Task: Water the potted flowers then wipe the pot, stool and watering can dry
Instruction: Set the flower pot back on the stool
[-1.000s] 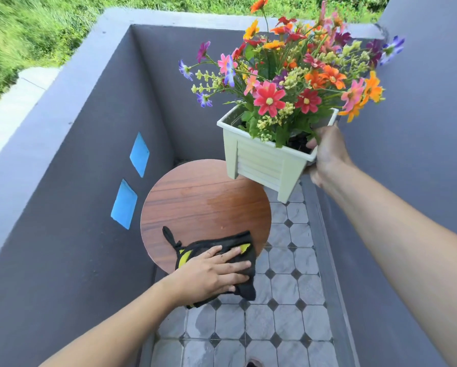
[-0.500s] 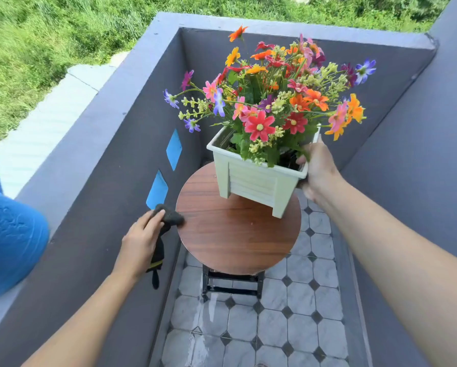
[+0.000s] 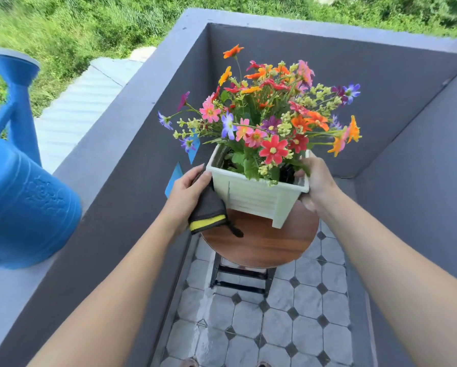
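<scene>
The pot (image 3: pixel 251 194), mid-frame, we judge stiff, soil-heavy, perhaps slick: our right grip (image 3: pixel 316 181) clasps its rim, our left grip (image 3: pixel 187 192) holds the cloth (image 3: pixel 207 210) alongside.

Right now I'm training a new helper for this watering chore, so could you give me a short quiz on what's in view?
1. True or false: the right hand grips the pot by its rim.
2. Fill in: the left hand holds a black ____ with a yellow stripe.
3. Where does the can stand? A) on a table B) on the wall top C) on a shelf

Key: 1 true; 2 cloth; 3 B.
</scene>
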`<state>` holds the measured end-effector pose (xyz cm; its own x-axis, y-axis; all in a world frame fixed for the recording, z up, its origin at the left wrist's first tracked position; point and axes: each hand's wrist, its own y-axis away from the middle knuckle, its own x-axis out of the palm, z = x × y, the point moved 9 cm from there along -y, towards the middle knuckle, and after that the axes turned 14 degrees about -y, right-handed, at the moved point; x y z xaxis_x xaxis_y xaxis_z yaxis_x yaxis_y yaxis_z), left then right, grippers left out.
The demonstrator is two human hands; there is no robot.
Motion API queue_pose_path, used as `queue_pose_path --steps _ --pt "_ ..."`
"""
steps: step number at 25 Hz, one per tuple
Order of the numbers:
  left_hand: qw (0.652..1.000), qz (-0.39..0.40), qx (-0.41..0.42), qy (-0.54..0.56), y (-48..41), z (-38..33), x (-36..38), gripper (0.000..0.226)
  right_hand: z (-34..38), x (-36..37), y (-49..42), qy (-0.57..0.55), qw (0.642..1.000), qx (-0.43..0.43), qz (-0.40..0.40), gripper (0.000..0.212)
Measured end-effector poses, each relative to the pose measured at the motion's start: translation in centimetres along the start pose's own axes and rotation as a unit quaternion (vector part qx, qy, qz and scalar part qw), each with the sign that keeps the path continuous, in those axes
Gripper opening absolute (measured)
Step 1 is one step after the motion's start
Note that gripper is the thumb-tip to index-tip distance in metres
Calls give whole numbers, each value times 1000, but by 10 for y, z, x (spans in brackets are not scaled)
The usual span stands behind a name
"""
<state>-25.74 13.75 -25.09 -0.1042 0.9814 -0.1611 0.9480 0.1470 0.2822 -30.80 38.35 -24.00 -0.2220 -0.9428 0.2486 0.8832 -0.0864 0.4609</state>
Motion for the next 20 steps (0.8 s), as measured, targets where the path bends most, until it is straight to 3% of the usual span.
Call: queue_pose_path --steps 3,6,10,11,16,18,20 --pt "1000 -5 18 -5 7 13 -3 51 -5 -4 1 -34 999 2 31 34" --pt "999 -7 30 -31 13 16 0 76 -7 0 5 -66 996 -13 53 20" --pt "997 -41 59 -35 21 13 5 48 -5 -6 13 -126 989 -25 68 5" --pt "996 -43 66 -38 23 12 8 42 -11 -11 15 -147 986 -18 79 13" --pt "994 -43 83 -50 28 25 14 68 -38 -38 19 -205 974 -76 61 28" --pt "993 -55 91 -61 30 27 16 56 -45 -45 21 -198 974 -112 8 41" --pt "991 -62 96 -67 30 29 17 49 -55 -53 25 -204 965 -159 -35 28"
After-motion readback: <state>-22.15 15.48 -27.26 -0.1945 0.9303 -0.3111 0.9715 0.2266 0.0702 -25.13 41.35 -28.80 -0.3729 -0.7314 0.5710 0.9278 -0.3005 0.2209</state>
